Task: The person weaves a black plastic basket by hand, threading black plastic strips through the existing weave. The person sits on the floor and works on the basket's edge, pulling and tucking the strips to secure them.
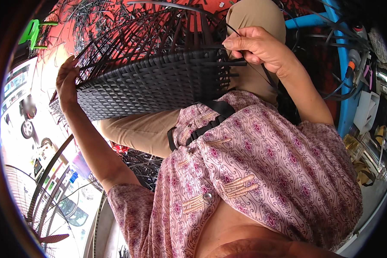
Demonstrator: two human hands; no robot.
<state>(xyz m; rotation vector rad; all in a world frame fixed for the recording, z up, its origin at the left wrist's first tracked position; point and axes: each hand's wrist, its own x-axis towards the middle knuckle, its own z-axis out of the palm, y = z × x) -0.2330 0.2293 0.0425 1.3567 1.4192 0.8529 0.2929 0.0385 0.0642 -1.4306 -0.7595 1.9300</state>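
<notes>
A black woven panel of flat plastic strips leans across my lap, with many loose strips fanning out from its upper edge. My right hand is at the panel's right end, thumb and fingers pinched on a thin black strip whose tail hangs down beside my knee. At the panel's far left corner my left hand is raised, its fingers closed around the end of a black strip that runs along the upper edge. Part of the left fingers' grip is hard to make out.
Heaps of black strip offcuts cover the red floor. A green plastic stool stands at the far left, and a fan at the lower left. Blue tubing and assorted tools line the right side.
</notes>
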